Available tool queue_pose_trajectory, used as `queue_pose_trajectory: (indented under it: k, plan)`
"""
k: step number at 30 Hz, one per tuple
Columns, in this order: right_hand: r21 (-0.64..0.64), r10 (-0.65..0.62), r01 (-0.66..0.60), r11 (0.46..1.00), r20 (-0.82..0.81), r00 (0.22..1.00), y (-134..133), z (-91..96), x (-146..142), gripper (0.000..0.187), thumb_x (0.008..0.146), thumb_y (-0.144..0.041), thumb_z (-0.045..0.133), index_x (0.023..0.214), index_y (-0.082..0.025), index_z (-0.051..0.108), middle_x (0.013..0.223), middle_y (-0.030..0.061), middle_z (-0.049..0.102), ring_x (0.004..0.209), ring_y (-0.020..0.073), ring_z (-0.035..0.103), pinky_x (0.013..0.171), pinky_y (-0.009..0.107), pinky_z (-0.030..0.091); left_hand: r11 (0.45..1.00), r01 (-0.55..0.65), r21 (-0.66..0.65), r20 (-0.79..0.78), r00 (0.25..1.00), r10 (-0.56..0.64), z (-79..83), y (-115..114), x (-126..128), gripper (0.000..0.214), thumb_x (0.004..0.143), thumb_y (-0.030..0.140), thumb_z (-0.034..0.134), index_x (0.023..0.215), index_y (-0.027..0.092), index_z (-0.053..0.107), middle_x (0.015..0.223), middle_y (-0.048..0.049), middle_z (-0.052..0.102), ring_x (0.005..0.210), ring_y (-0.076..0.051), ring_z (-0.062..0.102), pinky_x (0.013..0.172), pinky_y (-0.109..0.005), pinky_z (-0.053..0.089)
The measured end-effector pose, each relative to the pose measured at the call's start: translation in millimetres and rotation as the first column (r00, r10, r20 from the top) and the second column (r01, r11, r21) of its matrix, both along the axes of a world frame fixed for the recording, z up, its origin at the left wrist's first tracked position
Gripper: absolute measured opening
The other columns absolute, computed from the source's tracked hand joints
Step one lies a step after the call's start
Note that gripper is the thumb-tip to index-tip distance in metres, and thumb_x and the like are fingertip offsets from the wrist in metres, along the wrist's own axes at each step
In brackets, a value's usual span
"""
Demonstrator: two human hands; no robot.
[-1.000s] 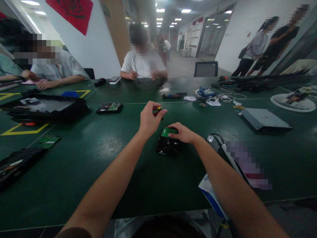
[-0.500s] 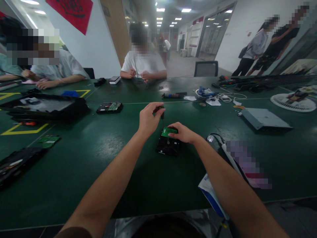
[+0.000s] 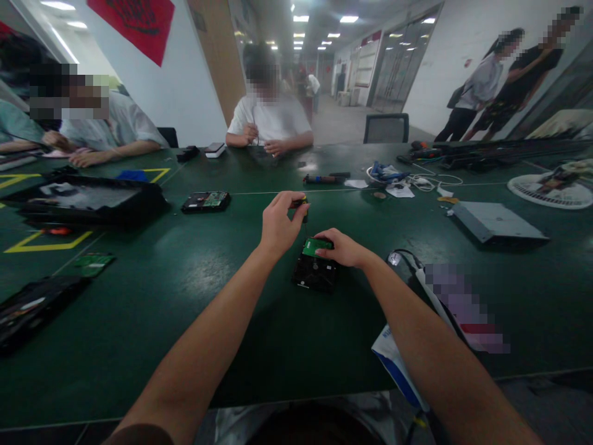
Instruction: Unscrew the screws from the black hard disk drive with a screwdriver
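Note:
On the green table in front of me lies a black hard drive [image 3: 315,273] with a green circuit board [image 3: 315,246] at its far end. My left hand [image 3: 281,224] pinches the handle of a small screwdriver [image 3: 304,214], held upright with its thin shaft pointing down at the board's far edge. Whether the tip touches a screw is too small to tell. My right hand [image 3: 343,248] grips the drive from the right, thumb over the board and fingers along its far edge.
Another hard drive [image 3: 206,201] and a black tray-like casing [image 3: 88,198] lie to the left, with a loose green board [image 3: 94,264] nearer. A grey metal box [image 3: 498,221] is at right; a white-and-blue packet [image 3: 393,361] lies under my right forearm. Co-workers sit across the table.
My left hand has shifted slightly, its fingers turned a little around the screwdriver handle, showing more of its top. The right hand and hard drive stay in place.

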State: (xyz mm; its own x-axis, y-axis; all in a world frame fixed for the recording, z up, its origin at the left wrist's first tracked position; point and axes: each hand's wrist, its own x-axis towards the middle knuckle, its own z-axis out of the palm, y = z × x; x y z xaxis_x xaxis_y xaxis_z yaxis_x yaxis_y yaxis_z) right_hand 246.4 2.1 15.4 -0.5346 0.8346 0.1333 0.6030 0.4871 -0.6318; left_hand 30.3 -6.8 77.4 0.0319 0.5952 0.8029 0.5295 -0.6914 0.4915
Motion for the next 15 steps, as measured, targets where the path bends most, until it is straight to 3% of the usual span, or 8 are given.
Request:
queue_pose_trajectory:
  k: [8,15]
  plan:
    - [0.009,0.012,-0.012,1.0,-0.009,1.0,-0.2,-0.9,0.8,0.048,0.086,-0.035,0.075,0.131,-0.019,0.068,0.122,0.0116,0.067,0.115,0.0284,0.062,0.105,0.044,0.048,0.998,0.035,-0.054,0.104,0.994,-0.03,-4.7,2.7,1.7,0.027,0.086,0.023,0.079,0.108,0.02,0.064,0.107,-0.0049,0.068,0.1,-0.017,0.068,0.083,-0.031,0.063]
    - [-0.002,0.008,-0.008,1.0,-0.019,1.0,-1.5,0.7,0.2,0.049,0.085,-0.034,0.076,0.131,-0.018,0.069,0.121,0.0126,0.067,0.112,0.0276,0.062,0.102,0.043,0.048,0.999,0.009,-0.034,-0.008,1.0,-0.009,-1.8,3.4,-3.4,0.019,0.094,0.018,0.067,0.112,0.021,0.065,0.109,-0.0064,0.064,0.1,-0.017,0.066,0.082,-0.031,0.062]
